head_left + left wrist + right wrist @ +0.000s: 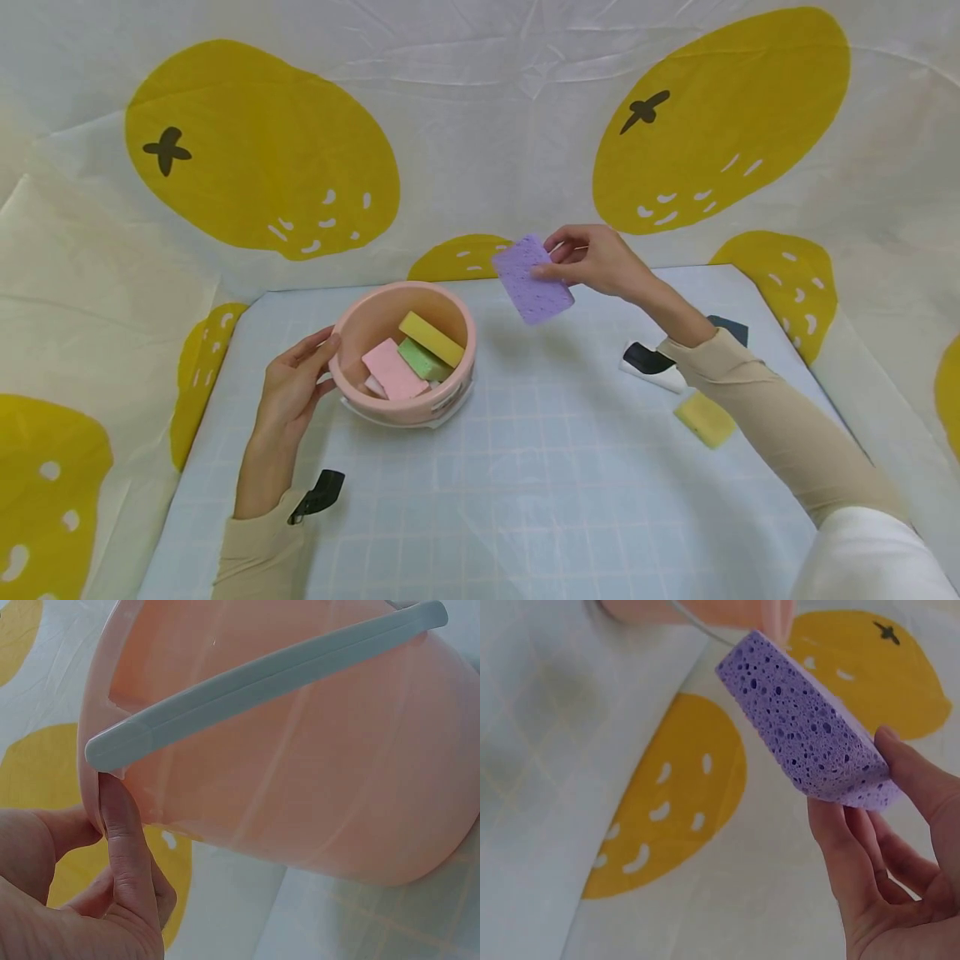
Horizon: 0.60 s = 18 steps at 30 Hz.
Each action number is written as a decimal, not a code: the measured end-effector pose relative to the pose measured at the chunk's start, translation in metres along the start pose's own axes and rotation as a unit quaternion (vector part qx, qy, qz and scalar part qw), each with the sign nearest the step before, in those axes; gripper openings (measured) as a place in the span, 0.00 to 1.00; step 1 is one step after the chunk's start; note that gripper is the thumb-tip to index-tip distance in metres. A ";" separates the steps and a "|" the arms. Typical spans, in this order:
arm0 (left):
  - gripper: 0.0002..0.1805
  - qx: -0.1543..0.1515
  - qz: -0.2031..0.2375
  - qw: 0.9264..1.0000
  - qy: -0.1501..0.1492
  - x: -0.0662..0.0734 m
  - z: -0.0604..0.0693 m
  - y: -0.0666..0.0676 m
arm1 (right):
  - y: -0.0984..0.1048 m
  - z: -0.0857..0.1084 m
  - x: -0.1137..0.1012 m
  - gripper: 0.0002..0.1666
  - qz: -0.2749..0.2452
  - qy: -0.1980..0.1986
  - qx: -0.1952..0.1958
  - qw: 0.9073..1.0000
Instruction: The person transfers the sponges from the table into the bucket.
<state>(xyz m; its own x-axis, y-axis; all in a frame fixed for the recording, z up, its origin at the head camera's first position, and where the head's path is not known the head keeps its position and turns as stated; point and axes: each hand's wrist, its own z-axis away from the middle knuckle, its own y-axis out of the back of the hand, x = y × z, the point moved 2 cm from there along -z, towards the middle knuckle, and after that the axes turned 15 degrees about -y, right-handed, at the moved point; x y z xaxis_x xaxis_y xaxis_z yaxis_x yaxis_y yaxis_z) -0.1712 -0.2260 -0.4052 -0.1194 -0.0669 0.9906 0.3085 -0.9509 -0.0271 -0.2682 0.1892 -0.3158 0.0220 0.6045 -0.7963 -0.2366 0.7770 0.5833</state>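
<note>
A purple sponge (528,279) is pinched between the thumb and fingers of my right hand (600,260), raised above the table to the right of the bucket. Its porous face (795,712) shows close up in the right wrist view. My left hand (294,387) grips the rim of the pink bucket (345,367) on its left side, thumb and fingers on either side of the edge in the left wrist view. Inside the bucket lie a pink sponge (393,369), a green sponge (423,360) and a yellow sponge (432,337), with something white partly hidden beneath.
Under the right forearm, a yellow sponge (705,419), a white piece (663,377) and a dark blue-grey piece (729,330) lie on the light blue gridded table (510,492). The bucket's grey handle (262,686) hangs down its side. A lemon-printed sheet (487,125) rises behind.
</note>
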 end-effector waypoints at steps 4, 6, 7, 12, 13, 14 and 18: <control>0.36 0.002 0.004 1.000 0.004 0.000 0.000 0.001 | -0.011 -0.003 -0.012 0.23 0.001 0.019 -0.011 1.000; 0.36 0.001 0.007 1.000 0.005 0.000 0.000 0.001 | -0.016 -0.005 -0.018 0.22 0.003 0.029 -0.014 0.999; 0.37 -0.001 0.008 1.000 0.004 0.000 0.000 0.002 | -0.018 -0.005 -0.021 0.22 0.004 0.033 -0.017 0.999; 0.36 -0.008 0.011 1.000 0.000 -0.001 -0.001 0.002 | -0.028 -0.007 -0.033 0.21 0.002 0.048 -0.026 0.999; 0.36 -0.008 0.013 1.000 0.001 0.000 -0.001 0.002 | -0.030 -0.008 -0.036 0.21 -0.001 0.050 -0.030 0.998; 0.36 -0.008 0.016 1.000 0.001 0.000 -0.001 0.002 | -0.032 -0.008 -0.038 0.21 -0.004 0.053 -0.033 0.998; 0.37 -0.011 0.022 1.000 0.005 -0.001 -0.003 0.003 | -0.042 -0.011 -0.045 0.21 -0.011 0.063 -0.042 0.997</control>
<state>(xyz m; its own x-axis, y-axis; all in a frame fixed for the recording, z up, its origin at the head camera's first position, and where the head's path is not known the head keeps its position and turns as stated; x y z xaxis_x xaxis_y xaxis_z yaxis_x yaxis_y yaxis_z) -0.1727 -0.2295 -0.4066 -0.1168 -0.1113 0.9869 0.2936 -0.9532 -0.0728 -0.2697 0.1272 -0.3059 -0.0934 0.5561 -0.8259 -0.3173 0.7696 0.5541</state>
